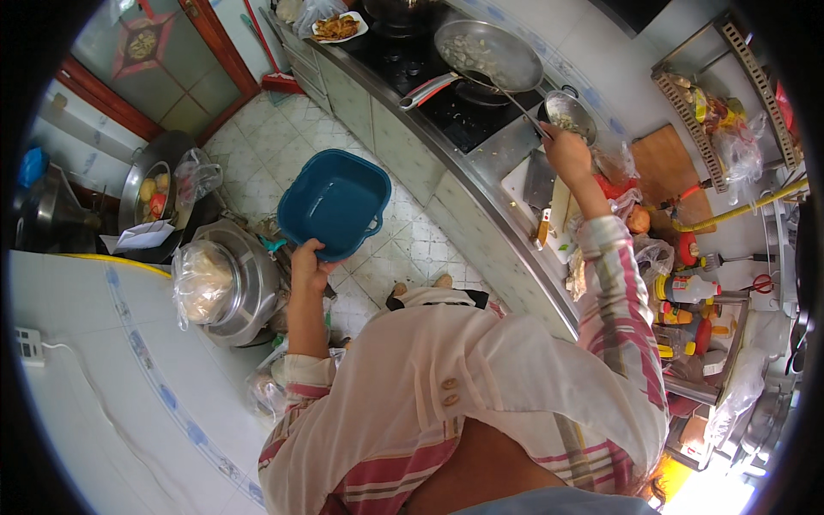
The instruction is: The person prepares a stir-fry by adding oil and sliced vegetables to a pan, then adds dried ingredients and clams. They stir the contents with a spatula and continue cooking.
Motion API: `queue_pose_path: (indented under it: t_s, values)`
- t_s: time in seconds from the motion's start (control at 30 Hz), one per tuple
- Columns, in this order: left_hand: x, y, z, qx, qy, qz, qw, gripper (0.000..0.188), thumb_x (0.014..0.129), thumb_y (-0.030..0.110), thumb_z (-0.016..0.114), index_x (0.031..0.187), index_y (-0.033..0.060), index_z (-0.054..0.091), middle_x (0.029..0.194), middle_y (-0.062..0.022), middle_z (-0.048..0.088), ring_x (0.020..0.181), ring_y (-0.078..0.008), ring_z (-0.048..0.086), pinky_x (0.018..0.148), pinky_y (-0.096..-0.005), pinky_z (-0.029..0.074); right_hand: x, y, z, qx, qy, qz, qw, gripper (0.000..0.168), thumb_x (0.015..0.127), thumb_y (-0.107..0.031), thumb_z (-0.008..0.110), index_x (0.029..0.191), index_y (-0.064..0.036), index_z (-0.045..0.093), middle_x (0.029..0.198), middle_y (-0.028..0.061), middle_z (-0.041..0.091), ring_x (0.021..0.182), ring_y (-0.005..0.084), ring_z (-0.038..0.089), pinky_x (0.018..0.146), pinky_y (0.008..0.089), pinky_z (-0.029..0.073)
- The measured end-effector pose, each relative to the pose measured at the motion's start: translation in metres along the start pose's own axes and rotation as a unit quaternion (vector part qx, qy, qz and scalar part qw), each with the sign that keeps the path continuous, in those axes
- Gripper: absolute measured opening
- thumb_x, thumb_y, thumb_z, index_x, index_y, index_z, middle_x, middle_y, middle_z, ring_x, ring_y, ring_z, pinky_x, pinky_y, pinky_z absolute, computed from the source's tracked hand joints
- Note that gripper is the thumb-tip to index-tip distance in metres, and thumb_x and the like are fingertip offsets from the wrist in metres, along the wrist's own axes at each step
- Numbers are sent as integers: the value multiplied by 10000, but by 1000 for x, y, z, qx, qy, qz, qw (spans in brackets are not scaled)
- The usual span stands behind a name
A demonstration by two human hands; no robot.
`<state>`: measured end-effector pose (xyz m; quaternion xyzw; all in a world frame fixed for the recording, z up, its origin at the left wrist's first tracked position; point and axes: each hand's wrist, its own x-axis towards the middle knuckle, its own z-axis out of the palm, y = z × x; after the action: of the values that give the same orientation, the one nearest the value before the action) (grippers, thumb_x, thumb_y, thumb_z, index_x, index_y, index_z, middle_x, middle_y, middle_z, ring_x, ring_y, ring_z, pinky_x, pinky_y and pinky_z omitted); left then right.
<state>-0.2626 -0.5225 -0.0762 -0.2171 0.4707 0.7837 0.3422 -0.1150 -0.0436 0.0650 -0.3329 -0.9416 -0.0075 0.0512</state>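
My left hand grips the rim of a blue plastic basin with nothing seen inside, above the tiled floor. My right hand is closed around the handle of a metal cooking utensil. Its far end reaches into a frying pan with pale pieces of food. The pan sits on the black cooktop, its red and grey handle pointing towards the front edge. Beside my right hand is a small metal pan or bowl with food bits. A cleaver lies on a white cutting board.
A plate of browned food stands by the cooktop's far end. Sauce bottles and a wooden board are at the right. At the left, a large metal pot carries a plastic-bagged item, near a pan with fruit or vegetables.
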Motion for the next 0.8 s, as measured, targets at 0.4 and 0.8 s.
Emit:
queue_pose_path:
  t_s: [0.4,0.8]
  values:
    - [-20,-14,-22,11,57,-15,998,564,757,42,518,1268,-127,348,1238,-289,480,1015,-452,585,737,-548,580,66,-16,54,34,82,136,987,365,923,-296,514,1278,-225,555,999,156,684,914,356,663,762,470,523]
    - [-7,-50,9,100,-4,-81,992,512,752,37,522,1226,-109,393,1133,-252,536,874,-412,643,645,-508,609,93,-28,111,143,-2,144,979,519,875,-351,592,1363,-214,482,1112,167,656,1028,337,627,877,439,491]
